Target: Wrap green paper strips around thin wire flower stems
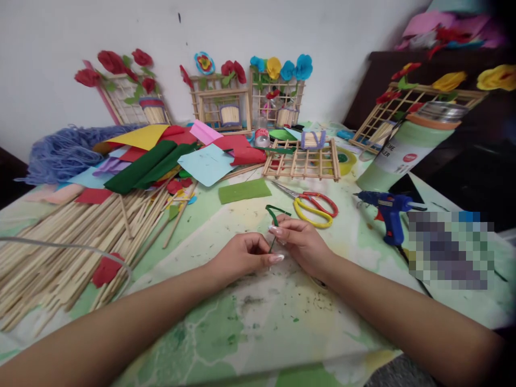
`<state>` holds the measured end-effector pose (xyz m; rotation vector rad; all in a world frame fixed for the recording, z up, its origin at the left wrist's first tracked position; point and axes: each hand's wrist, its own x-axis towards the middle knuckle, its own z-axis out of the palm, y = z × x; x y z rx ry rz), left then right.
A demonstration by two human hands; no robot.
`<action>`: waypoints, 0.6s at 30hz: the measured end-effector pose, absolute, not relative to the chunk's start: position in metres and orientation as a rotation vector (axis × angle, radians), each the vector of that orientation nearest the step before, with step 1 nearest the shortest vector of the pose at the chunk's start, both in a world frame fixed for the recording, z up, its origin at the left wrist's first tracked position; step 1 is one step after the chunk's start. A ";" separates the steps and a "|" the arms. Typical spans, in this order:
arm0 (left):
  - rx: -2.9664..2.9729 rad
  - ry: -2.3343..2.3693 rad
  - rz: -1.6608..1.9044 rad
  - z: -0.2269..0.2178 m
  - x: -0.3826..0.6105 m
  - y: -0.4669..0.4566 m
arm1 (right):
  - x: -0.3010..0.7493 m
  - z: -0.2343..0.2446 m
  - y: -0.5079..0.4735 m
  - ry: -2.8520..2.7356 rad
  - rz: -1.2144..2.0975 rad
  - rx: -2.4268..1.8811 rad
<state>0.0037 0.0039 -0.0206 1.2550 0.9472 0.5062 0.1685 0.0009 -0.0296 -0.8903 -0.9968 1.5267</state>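
— Between the fingers (pixel 289 232), which material?
— A narrow, dark-green paper strip (pixel 274 217); it looks matt.
— And just beyond them?
— Red-and-yellow-handled metal scissors (pixel 300 196), the handles being of smooth plastic.

Single head-worn view: looks forward, down across table (pixel 250 328) at close range, wall (pixel 322 27) beyond.

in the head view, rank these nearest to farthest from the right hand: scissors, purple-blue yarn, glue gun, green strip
1. Green strip, pinched in the right hand.
2. Scissors, lying just beyond that hand.
3. Glue gun, off to its right.
4. Purple-blue yarn, at the far left.
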 end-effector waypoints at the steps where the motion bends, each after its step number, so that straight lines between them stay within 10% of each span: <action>1: 1.252 0.917 0.490 -0.020 0.003 0.004 | 0.168 -0.029 0.001 -0.984 1.542 -0.880; 18: 1.358 0.987 0.425 -0.022 0.001 0.005 | 0.166 -0.028 -0.002 -1.056 1.607 -0.841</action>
